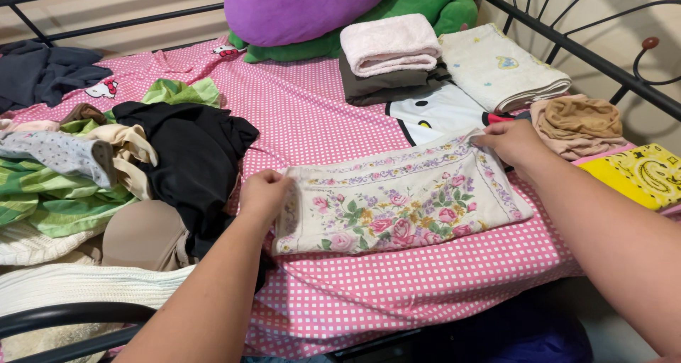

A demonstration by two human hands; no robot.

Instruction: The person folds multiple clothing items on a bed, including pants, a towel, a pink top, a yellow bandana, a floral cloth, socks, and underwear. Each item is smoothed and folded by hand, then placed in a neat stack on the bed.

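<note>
Flat on the bed (340, 122), near its front edge: floral cloth (401, 210), cream with pink roses, folded into a long rectangle. Left hand (264, 195) closed on its left end, fingers pinching the fabric. Right hand (512, 140) closed on its far right corner, fingertips gripping the edge. Left of the floral cloth: black garment (195, 161), beige padded piece (145, 235), heap of green and grey clothes (57, 175). Beyond the floral cloth: pink folded towel (390, 44) on a dark folded piece (386, 86), white folded cloth (504, 69), purple pillow (305, 5). Right of the floral cloth: tan garment (578, 125), yellow bandana (642, 175).
</note>
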